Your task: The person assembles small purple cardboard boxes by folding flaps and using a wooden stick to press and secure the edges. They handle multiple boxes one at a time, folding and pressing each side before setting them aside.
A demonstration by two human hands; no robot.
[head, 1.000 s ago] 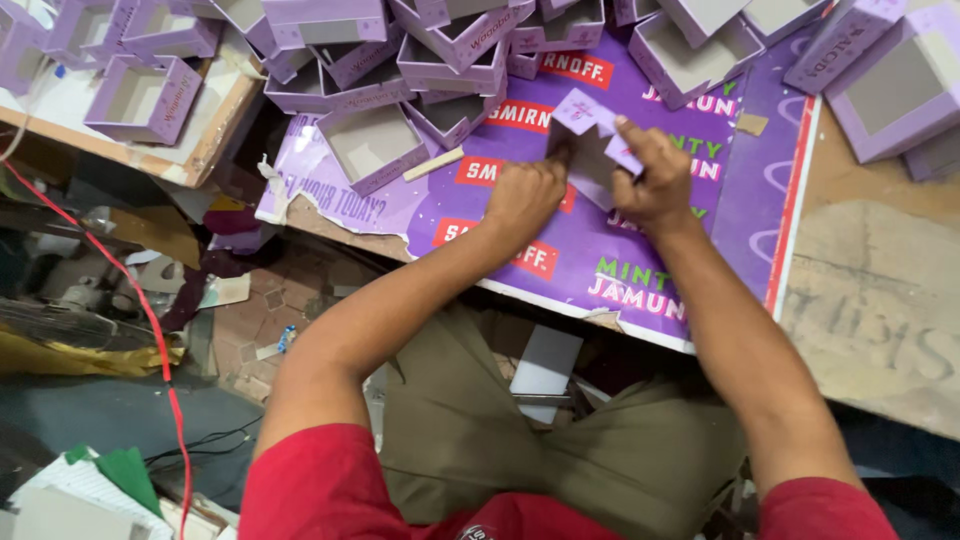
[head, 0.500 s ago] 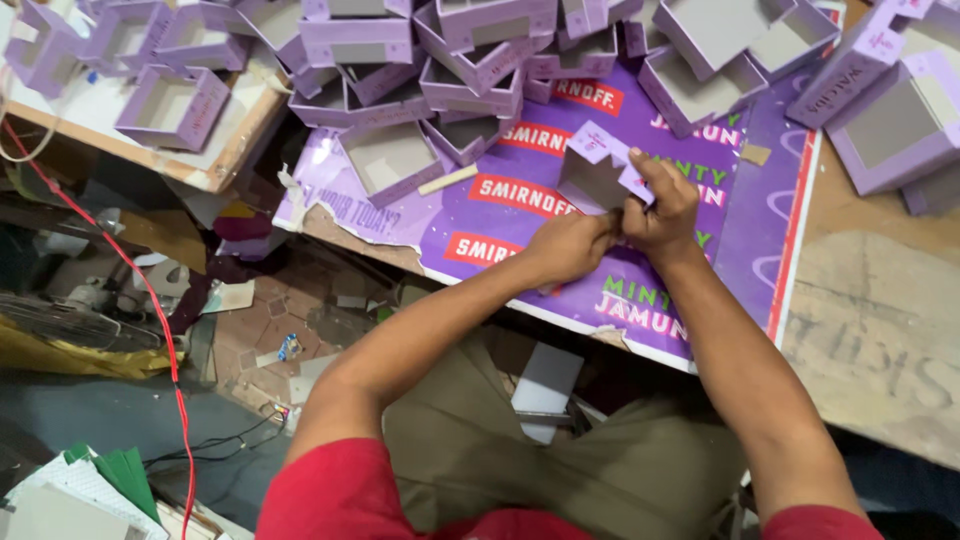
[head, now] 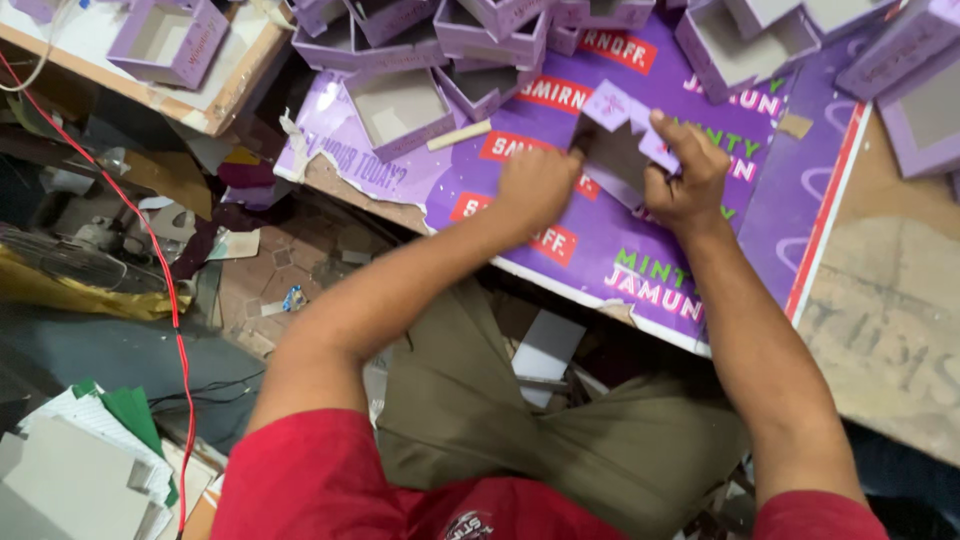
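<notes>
Head view: left hand (head: 535, 185) and right hand (head: 685, 175) each have their grip clamped on a half-folded lilac box (head: 618, 140), pressing it onto the purple-covered counter (head: 600, 250), apparently for support, finished boxes (head: 400, 105) beside it.

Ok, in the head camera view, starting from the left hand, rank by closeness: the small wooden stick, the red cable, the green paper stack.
From the left hand:
1. Small wooden stick, just up-left on the purple sheet.
2. Red cable, far left, over the floor.
3. Green paper stack, bottom-left corner.

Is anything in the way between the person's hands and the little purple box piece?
No. The left hand and the right hand already grip the purple box piece directly; nothing visible lies between them.
</notes>
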